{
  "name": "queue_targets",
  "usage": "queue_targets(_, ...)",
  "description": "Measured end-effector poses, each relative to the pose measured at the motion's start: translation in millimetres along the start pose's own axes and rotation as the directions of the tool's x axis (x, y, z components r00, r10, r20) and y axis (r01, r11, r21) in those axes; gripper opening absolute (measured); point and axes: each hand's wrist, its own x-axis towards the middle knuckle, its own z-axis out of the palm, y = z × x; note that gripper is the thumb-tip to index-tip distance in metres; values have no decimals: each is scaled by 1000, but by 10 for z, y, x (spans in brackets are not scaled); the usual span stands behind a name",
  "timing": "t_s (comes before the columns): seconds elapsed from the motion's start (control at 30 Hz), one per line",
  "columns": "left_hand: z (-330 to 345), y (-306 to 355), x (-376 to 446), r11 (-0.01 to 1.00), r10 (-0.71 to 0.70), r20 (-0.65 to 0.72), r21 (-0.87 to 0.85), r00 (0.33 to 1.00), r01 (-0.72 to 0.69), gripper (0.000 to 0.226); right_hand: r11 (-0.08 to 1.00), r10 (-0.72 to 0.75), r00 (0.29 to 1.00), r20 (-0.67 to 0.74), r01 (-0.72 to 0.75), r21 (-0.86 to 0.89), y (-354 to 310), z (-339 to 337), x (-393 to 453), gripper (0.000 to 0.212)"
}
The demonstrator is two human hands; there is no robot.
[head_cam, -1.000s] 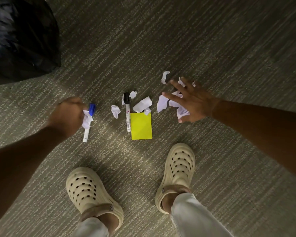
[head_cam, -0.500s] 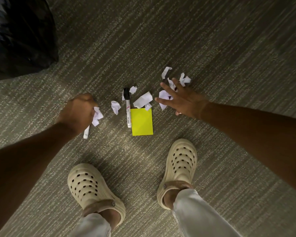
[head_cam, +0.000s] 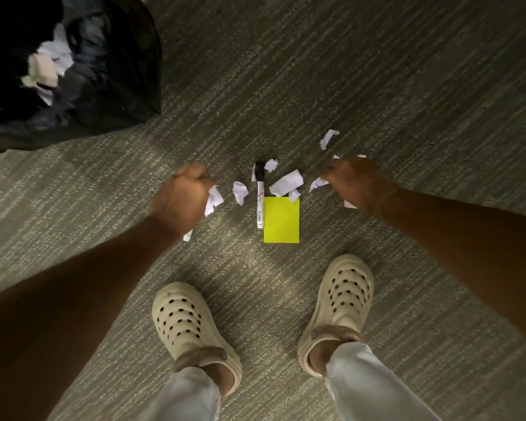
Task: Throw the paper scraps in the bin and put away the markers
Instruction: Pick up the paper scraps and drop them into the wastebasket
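Head view: black marker [head_cam: 259,194] between both hands; left hand [head_cam: 181,199], right hand [head_cam: 357,182] each fisted on paper scraps [head_cam: 213,200].

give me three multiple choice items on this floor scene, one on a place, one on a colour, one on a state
1. Where does the black-capped marker lie?
A. along the left edge of the sticky pad
B. inside the bin bag
C. under a shoe

2. What colour is the sticky pad?
A. pink
B. yellow
C. blue

3. How is the left hand?
A. flat and open on the carpet
B. resting on a shoe
C. closed in a fist on white paper

Answers: 1 A, the marker lies right beside the pad's left edge. 2 B, the pad is bright yellow. 3 C, white paper sticks out of the closed fist.
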Motion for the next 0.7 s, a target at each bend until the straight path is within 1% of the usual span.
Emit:
queue_targets(0.03, -57, 5, -29, 1000, 1, -25, 10, 1000, -1, 15, 999, 23, 999, -48, -21, 35, -25, -84, -5, 30)
queue_targets(0.1, -202, 13, -91, 999, -8, -70, 34, 998, 10, 15, 982, 79, 980, -185, -44, 185, -82, -297, -15, 30)
queue_targets(0.17, -405, 6, -142, 998, -54, -132, 12, 990, 56, 17, 948, 122, 942, -313, -17, 319, -168, -564, -13, 31)
queue_targets(0.23, -664, -31, -180, 995, -102, -235, -37, 967, 96, 21, 937, 125, 915, -384, 19, 350, -267, -848, 37, 32)
queue_targets(0.3, -966, -102, -206, 993, -111, -363, -65, 925, 94, 24, 942, 110, 896, -430, 43, 332, -371, -1129, 111, 33)
queue_targets(0.37, -1274, -217, -231, 992, -123, -495, -89, 860, 90, 25, 940, 95, 872, -479, 80, 330, -459, -1401, 182, 34)
queue_targets(0.43, -1548, -383, -259, 985, -171, -590, -126, 789, 119, 24, 934, 84, 856, -510, 111, 340, -533, -1654, 244, 33)
queue_targets(0.5, -1755, -586, -281, 966, -256, -610, -200, 750, 166, 25, 937, 74, 846, -527, 122, 328, -597, -1853, 307, 33)
queue_targets(0.53, -1820, -689, -282, 959, -282, -599, -207, 750, 195, 26, 941, 69, 843, -534, 123, 317, -624, -1934, 343, 34)
queue_targets(0.6, -1853, -894, -255, 955, -296, -557, -143, 776, 261, 27, 940, 64, 831, -553, 136, 313, -681, -2077, 411, 34)
queue_targets(0.7, -1761, -1122, -191, 936, -340, -433, -67, 835, 346, 30, 940, 50, 804, -592, 163, 301, -783, -2254, 499, 34)
